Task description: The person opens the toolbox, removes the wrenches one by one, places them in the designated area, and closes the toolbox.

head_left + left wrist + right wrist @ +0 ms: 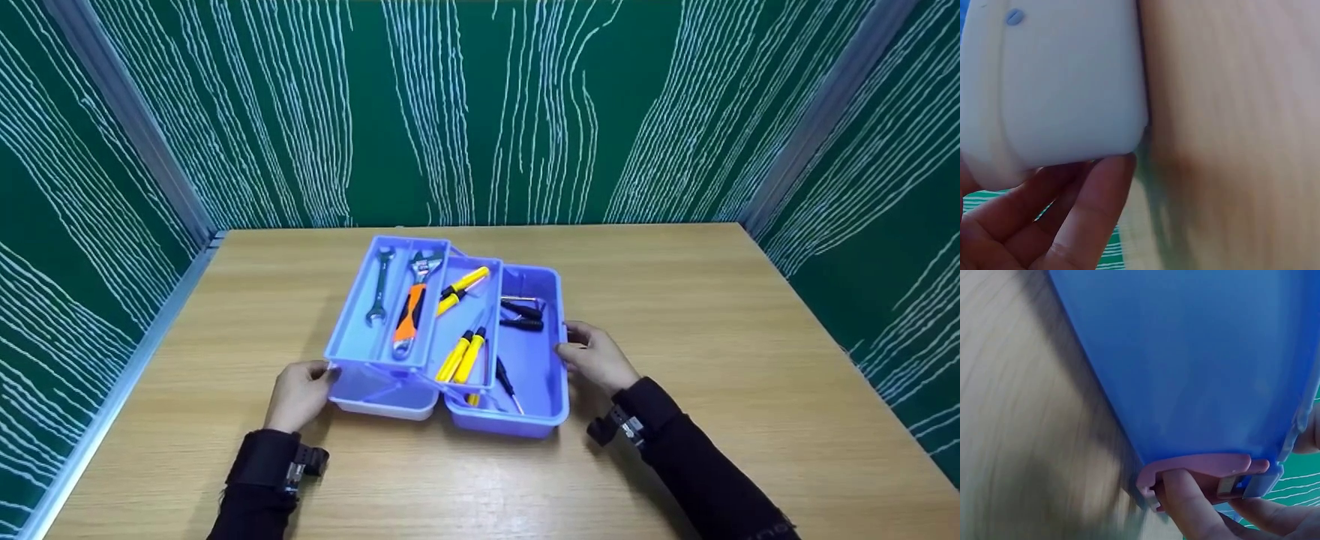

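The toolbox (525,427) stands on the bench (675,277), opened out. The left hand (298,394) holds the lid (386,409) at its outer end; the right hand (602,358) grips the right wall (one finger at the pink latch (1207,463)). Spanner (381,289) and orange-handled wrench (410,315) lie in the top tray (356,343), yellow screwdrivers (471,357) in the lower.

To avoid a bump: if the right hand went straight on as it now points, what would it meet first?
The right hand would first meet the toolbox's right wall, which its fingers touch; beyond, perhaps the black handles inside, though depth is unclear.
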A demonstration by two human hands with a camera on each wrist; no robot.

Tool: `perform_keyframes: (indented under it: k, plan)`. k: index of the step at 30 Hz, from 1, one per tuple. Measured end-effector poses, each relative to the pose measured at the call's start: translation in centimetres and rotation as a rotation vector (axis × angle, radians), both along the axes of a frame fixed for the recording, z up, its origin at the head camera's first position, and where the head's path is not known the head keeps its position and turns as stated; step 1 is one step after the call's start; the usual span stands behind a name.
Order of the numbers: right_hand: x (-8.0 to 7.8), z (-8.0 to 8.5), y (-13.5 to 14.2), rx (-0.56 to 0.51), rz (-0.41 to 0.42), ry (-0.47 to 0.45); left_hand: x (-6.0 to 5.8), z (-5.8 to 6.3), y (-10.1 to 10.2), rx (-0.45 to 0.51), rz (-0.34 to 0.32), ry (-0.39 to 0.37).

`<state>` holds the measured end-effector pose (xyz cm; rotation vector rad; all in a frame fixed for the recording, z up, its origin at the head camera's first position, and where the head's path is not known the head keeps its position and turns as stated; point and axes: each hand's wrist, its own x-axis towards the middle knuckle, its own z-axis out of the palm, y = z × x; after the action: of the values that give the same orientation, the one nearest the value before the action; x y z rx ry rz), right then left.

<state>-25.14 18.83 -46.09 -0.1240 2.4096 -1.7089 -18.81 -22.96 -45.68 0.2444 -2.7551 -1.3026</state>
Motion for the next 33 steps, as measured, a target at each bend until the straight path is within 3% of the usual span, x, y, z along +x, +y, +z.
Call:
perform_keyframes:
  k: [5,10,14,18,22,28,33]
  plan:
    - [0.0,0.1,-0.1,-0.003,0.011,0.003,0.4,2.1,-0.4,0.044,0.031,0.045]
    - [0.1,0.1,-0.1,-0.024,0.029,0.011,0.9,5.8,-0.5,0.031,0.052,0.111]
    - [0.1,0.0,0.0,-0.029,0.038,0.009,0.6,8.8,0.4,0.006,0.023,0.144]
    - [0.0,0.0,0.1,-0.015,0.036,0.012,-0.7,11.5,1.8,-0.047,-0.041,0.157]
    - [-0.1,0.1,0.2,-0.008,0.029,0.011,-2.9,13.3,3.5,-0.121,-0.104,0.093]
    - [-0.1,0.1,0.3,-0.015,0.039,0.01,-5.9,14.2,5.8,-0.252,-0.188,-0.048]
    - [0.0,0.0,0.3,-0.021,0.035,-0.008,-7.6,14.4,7.0,-0.393,-0.244,-0.134]
